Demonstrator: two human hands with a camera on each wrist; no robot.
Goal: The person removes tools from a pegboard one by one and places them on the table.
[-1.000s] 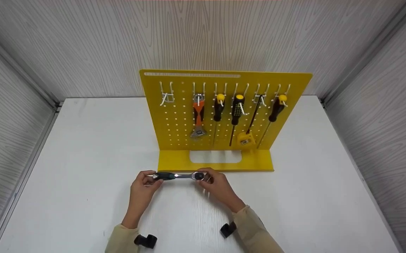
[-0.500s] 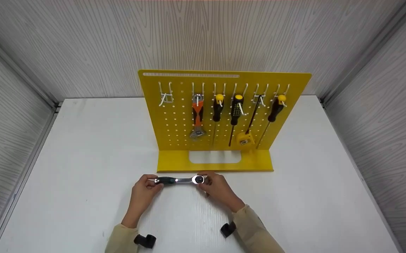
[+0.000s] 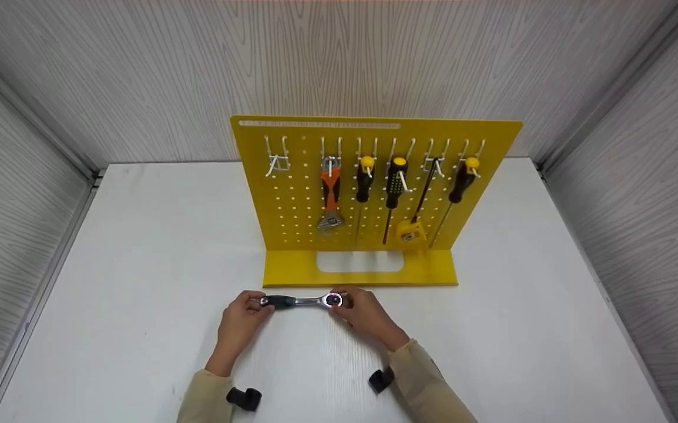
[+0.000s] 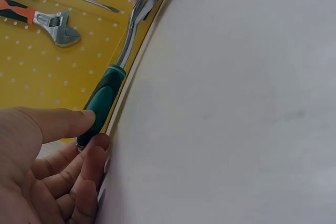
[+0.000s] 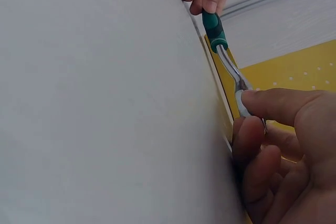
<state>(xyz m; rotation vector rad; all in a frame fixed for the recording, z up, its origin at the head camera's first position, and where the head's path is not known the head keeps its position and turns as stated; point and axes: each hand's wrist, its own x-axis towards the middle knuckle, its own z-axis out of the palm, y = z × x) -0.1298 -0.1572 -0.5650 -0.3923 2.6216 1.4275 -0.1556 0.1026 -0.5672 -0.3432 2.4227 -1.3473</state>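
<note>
A ratchet wrench [image 3: 307, 302] with a dark green and black handle and a shiny metal head lies crosswise between the two hands, in front of the yellow pegboard [image 3: 292, 270]. My left hand [image 3: 238, 323] pinches the handle end between thumb and fingers. At the other end, my right hand [image 3: 369, 317] grips the round head, its thumb on the metal in the right wrist view. The left wrist view shows the green handle [image 4: 105, 98] with its curved metal shank. Part of the head is hidden by the right fingers.
On the pegboard's hooks hang an orange adjustable wrench [image 3: 331, 191], several screwdrivers such as one with a yellow-dotted grip [image 3: 396, 185], and a yellow tape measure [image 3: 411, 232] on a black strap. The leftmost white hook [image 3: 277, 163] bears nothing. Pale walls surround the white table [image 3: 157, 247].
Both hands have brought the ratchet wrench slightly toward me, away from the board's base. Its head has turned a little, showing its round face more fully. Both grips stay the same.
</note>
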